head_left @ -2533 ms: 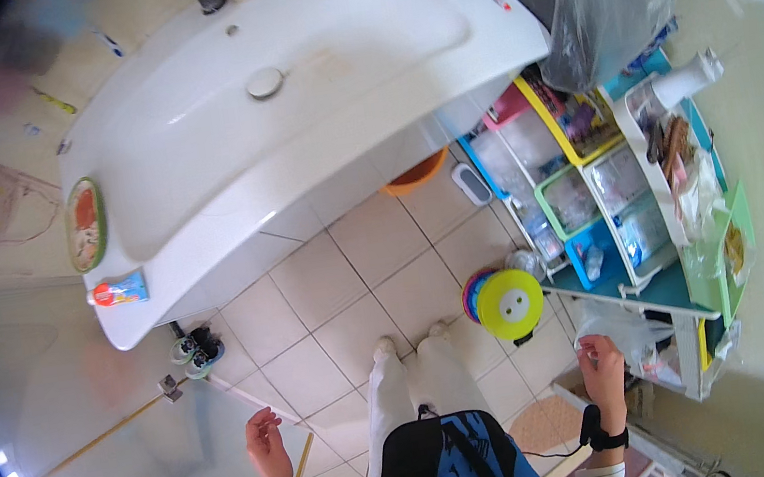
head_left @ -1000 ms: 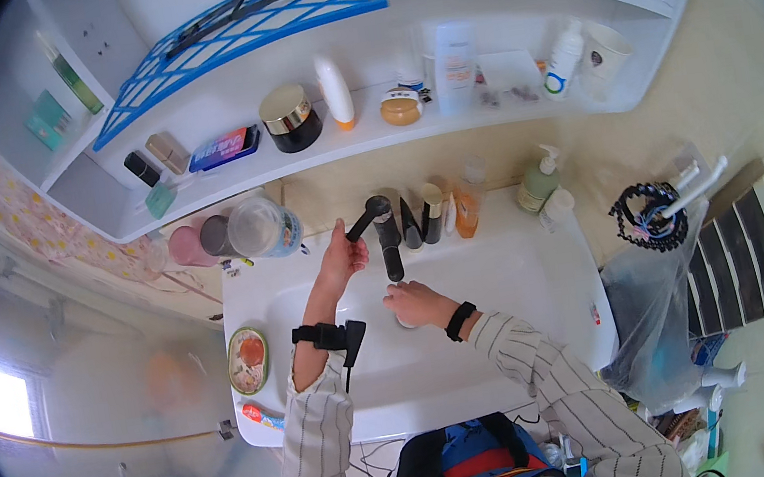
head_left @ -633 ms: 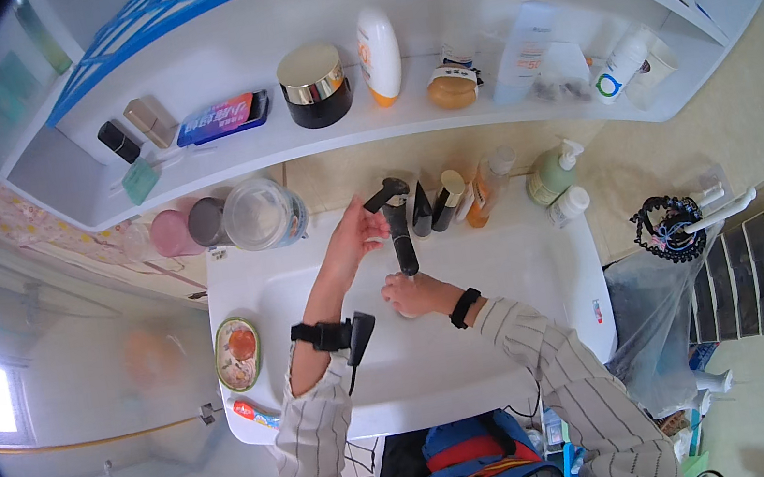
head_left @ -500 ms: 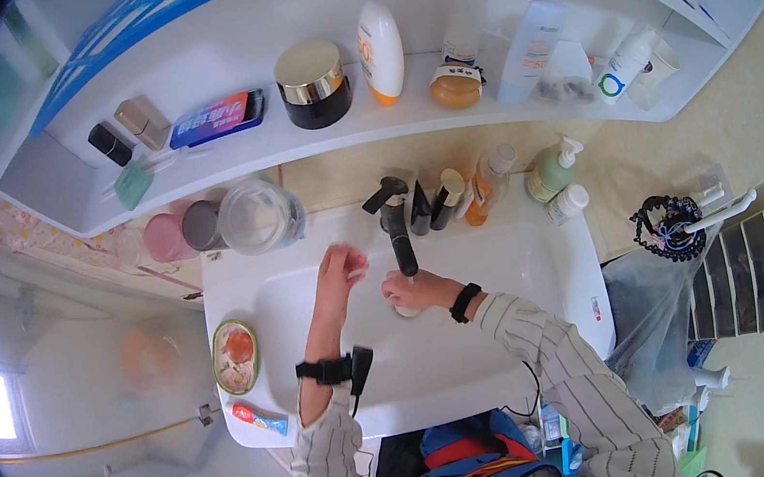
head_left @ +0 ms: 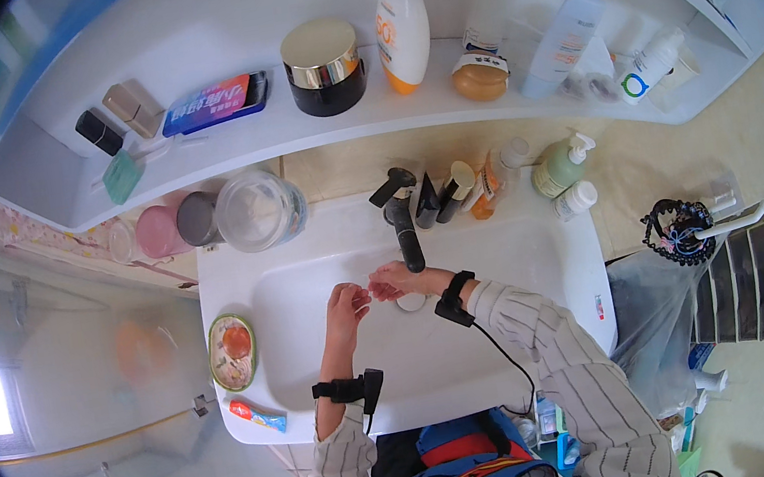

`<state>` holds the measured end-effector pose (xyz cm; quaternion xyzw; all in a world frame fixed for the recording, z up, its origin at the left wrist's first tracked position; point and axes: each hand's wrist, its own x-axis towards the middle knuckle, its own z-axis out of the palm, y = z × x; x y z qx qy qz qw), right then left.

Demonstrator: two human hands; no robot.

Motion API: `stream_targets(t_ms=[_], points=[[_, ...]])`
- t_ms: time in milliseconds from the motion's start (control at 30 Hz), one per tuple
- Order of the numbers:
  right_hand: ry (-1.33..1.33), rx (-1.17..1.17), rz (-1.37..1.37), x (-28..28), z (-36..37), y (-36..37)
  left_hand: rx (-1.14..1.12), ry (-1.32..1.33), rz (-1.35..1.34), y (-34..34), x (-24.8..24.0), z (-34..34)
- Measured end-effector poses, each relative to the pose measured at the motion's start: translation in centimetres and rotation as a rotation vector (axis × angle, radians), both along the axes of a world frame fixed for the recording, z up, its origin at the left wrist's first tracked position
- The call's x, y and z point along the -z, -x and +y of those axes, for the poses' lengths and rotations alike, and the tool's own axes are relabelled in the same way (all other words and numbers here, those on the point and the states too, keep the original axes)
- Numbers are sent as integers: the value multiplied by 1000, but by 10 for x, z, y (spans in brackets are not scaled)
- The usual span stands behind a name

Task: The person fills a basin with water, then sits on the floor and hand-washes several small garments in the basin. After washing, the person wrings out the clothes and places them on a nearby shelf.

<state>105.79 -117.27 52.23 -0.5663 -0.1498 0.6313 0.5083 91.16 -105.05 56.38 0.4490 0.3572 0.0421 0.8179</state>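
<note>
Over the white sink basin, my two hands come close together to the left of the black faucet. My left hand has loosely bent fingers, its fingertips near those of the other hand. Half cupped beside the spout, my right hand points its fingers left. Nothing shows in either hand. A round pale drain stopper lies below my right wrist. Each wrist wears a black strap with a small black device and a cable.
A soap dish and a small tube rest on the left rim. Behind the basin stand a clear tub, several bottles and a green pump bottle. Above runs a white shelf of toiletries. Drawers stand at right.
My left hand has come down, toward the other hand. My right hand has lifted off the drain stopper and moved slightly left, uncovering it. The view has shifted slightly.
</note>
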Motion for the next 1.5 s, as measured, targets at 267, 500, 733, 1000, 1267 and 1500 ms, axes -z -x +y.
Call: stream_targets(t_ms=[267, 500, 733, 1000, 1267, 1500], points=[[-39, -16, 5, -18, -5, -4, 11, 15, 29, -10, 1, -7], [-86, 117, 141, -7, -5, -6, -2, 2, 44, -14, 1, -10], [42, -157, -908, 6, -54, -21, 213, 146, -22, -58, 31, -41], [261, 51, -1012, -20, -132, -16, 433, 169, 24, -105, 70, -70], [292, 148, -796, -22, -147, -14, 503, 149, 107, -137, 81, -72], [290, 93, -846, -16, -144, -13, 582, -780, 152, -121, 83, -90]])
